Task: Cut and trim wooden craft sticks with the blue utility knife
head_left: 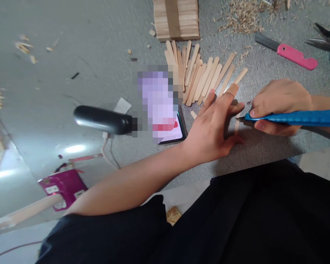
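My left hand (211, 121) is on the grey table, an index finger and thumb at the two ends of a small wooden craft stick (237, 127), holding it down. A tan bandage (232, 90) wraps one fingertip of this hand. My right hand (280, 104) is closed around a blue utility knife (297, 118). The knife lies nearly level, its blade tip touching or just over the stick. Beyond my left hand, several loose craft sticks (206, 79) lie fanned out in a pile.
A banded bundle of craft sticks (178, 18) is at the back, beside wood shavings (244, 16). A pink folding knife (294, 55) and pliers (328, 44) lie right. Left are a phone (170, 137), partly blurred, a black rounded device (101, 119) with a cable, and a purple packet (68, 187).
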Demonstrator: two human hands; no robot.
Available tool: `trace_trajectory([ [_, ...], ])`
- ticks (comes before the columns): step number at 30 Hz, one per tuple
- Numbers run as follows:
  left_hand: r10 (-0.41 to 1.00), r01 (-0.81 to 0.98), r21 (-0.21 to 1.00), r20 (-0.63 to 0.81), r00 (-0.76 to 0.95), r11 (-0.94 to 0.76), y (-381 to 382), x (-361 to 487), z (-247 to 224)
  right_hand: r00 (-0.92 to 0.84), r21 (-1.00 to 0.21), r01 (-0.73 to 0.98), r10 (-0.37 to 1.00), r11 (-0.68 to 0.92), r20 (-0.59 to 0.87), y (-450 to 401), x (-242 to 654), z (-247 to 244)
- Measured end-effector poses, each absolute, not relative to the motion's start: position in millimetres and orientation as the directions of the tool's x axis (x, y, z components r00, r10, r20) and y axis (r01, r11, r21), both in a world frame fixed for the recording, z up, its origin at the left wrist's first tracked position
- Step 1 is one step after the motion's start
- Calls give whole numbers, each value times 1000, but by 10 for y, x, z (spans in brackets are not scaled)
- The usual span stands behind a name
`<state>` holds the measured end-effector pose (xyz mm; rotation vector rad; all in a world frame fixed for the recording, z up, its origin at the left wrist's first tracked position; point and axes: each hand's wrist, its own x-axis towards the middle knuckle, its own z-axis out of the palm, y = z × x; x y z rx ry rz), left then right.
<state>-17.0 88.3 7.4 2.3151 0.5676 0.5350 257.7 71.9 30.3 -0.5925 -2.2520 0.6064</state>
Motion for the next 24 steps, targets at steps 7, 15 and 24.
trace_trajectory([
  [7,542,277,696,191,818,-662,871,-179,106,-674,-577,255,570,776,469,749,2553,359],
  [15,538,259,697,212,816,-669,865,-166,107,-754,-601,256,545,757,366,727,2546,397],
  [24,512,257,648,239,825,-717,881,-184,95,-621,-550,161,518,819,589,704,2546,290],
])
